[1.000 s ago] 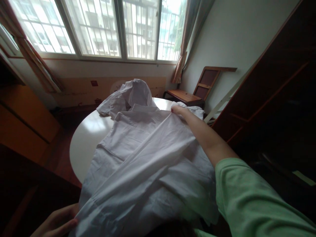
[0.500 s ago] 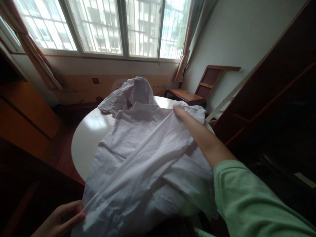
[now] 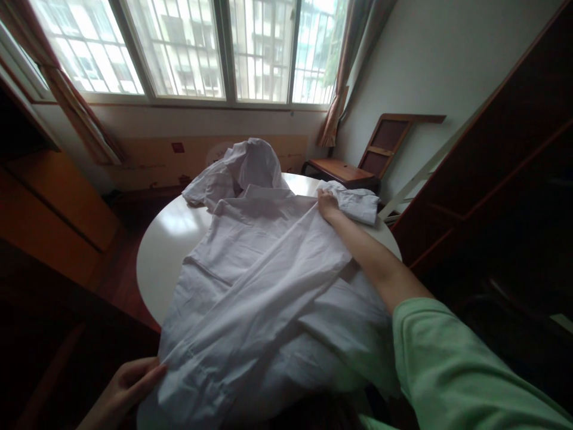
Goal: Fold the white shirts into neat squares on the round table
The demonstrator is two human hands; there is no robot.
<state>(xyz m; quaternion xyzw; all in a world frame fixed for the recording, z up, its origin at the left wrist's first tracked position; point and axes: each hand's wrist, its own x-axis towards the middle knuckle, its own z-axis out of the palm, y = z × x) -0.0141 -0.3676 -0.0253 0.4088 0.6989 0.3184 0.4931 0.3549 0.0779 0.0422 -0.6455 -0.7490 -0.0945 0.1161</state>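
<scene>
A large white garment point(image 3: 250, 269), a long shirt or coat, lies spread over the round white table point(image 3: 154, 257), its near part hanging over the front edge. A diagonal fold runs across it between my two hands. My left hand point(image 3: 134, 385) pinches its lower left edge between thumb and fingers. Farther off, my right hand point(image 3: 328, 204) is closed on the upper right corner, near the shoulder. Beside that hand lies a folded white cloth piece point(image 3: 360, 205). A crumpled white garment point(image 3: 255, 164) is heaped at the table's far side, behind the collar.
A wooden chair point(image 3: 344, 171) stands behind the table on the right. Dark wooden furniture point(image 3: 483, 179) rises close on the right, and an orange-brown cabinet point(image 3: 49, 221) stands on the left. Barred windows point(image 3: 179, 48) with tied curtains point(image 3: 74, 110) fill the far wall.
The view has shifted slightly, so everything appears a little farther right. More of the folded white piece shows beside my right hand. Both hands keep their grip on the garment.
</scene>
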